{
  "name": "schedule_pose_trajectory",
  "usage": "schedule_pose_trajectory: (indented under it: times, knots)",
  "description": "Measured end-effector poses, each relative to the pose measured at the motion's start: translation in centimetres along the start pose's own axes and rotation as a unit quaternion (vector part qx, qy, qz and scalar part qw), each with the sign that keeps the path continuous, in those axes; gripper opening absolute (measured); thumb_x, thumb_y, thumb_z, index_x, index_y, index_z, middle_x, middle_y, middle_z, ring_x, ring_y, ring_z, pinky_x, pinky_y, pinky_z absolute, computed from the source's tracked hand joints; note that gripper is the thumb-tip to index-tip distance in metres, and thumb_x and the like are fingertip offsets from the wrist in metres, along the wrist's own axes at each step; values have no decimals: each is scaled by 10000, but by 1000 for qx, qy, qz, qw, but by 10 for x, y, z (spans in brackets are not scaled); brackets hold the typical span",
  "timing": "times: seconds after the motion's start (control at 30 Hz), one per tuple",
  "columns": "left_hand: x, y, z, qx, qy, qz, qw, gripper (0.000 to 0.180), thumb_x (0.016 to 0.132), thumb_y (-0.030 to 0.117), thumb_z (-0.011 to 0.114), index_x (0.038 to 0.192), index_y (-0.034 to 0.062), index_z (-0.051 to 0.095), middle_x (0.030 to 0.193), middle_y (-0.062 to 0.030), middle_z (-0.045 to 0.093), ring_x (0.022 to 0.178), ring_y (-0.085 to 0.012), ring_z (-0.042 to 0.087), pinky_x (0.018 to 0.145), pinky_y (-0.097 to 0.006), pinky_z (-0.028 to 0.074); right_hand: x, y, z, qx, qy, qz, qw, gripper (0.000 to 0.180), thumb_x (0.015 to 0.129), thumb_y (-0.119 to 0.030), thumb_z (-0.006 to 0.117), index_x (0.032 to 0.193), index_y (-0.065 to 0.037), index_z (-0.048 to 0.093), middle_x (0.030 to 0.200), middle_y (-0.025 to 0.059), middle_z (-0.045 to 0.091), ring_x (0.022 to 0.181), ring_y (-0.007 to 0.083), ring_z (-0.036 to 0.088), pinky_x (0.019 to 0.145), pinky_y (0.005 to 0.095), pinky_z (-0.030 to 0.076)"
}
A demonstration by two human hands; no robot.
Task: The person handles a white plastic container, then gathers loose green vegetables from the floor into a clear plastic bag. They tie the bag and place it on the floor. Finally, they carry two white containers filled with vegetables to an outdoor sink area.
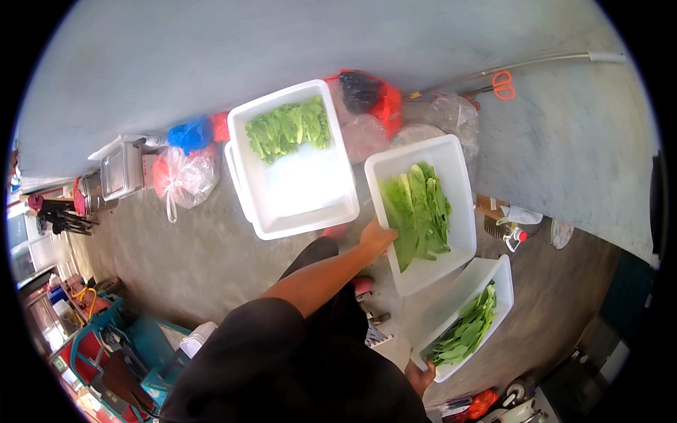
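Note:
My left hand [379,237] is closed on the left rim of a white plastic tub [460,166], its thumb side at the edge. Long-leafed romaine lettuce [419,208] lies in that tub. My right hand [421,377] grips the near corner of another white tub [503,282], which is tilted. Dark green leafy vegetables [469,328] with pale stems have gathered along its lower side. Further left stands a third white tub [247,204], seemingly stacked in another one. Curly green lettuce [290,127] fills its far half. Some right-hand fingers are hidden.
Plastic bags, including a tied clear one [189,173] and a red one [386,106], line the grey wall. Orange-handled scissors [503,85] hang there. A red-capped bottle [517,238] stands on the concrete floor at the right. Teal equipment [159,345] occupies the lower left.

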State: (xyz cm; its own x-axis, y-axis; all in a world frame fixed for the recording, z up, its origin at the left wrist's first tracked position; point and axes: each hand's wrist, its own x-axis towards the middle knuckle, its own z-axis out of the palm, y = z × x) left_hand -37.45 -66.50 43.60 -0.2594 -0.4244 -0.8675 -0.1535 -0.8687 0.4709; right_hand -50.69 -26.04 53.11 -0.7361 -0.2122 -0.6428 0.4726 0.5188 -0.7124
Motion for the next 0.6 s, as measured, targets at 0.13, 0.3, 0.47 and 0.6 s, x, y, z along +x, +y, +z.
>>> schedule_pose_trajectory:
  times: [0.13, 0.3, 0.47, 0.6]
  knots:
    - [-11, -3, -11, 30, 15, 35, 999, 377, 705, 132, 567, 1066, 33, 528, 815, -119, 602, 646, -213, 601, 532, -321, 504, 22, 35, -41, 119, -96, -47, 987, 297, 824, -67, 490, 1102, 36, 510, 1121, 146, 537, 1027, 220, 498, 926, 312, 365]
    - [-32, -29, -14, 77, 44, 78, 993, 533, 690, 183, 586, 1193, 78, 445, 847, -149, 622, 634, -240, 618, 543, -332, 504, -2, -10, 0, -191, -89, -133, 969, 317, 774, -46, 506, 1083, 27, 520, 1102, 141, 549, 1021, 233, 509, 919, 338, 385]
    - [-57, -60, -5, 78, 37, 117, 989, 627, 677, 200, 603, 1241, 46, 377, 772, -160, 623, 579, -239, 614, 518, -332, 500, 1, -18, -5, 325, -39, 109, 939, 474, 651, -69, 512, 1123, -28, 504, 1112, 112, 546, 1042, 291, 503, 947, 384, 385]
    - [-18, -89, -7, 107, -21, 58, 992, 418, 664, 201, 630, 1000, -40, 567, 688, -154, 616, 528, -218, 602, 468, -329, 490, 0, -17, -8, 201, -34, 34, 979, 505, 639, -51, 501, 1143, -36, 479, 1141, 115, 528, 1065, 288, 491, 968, 414, 363]
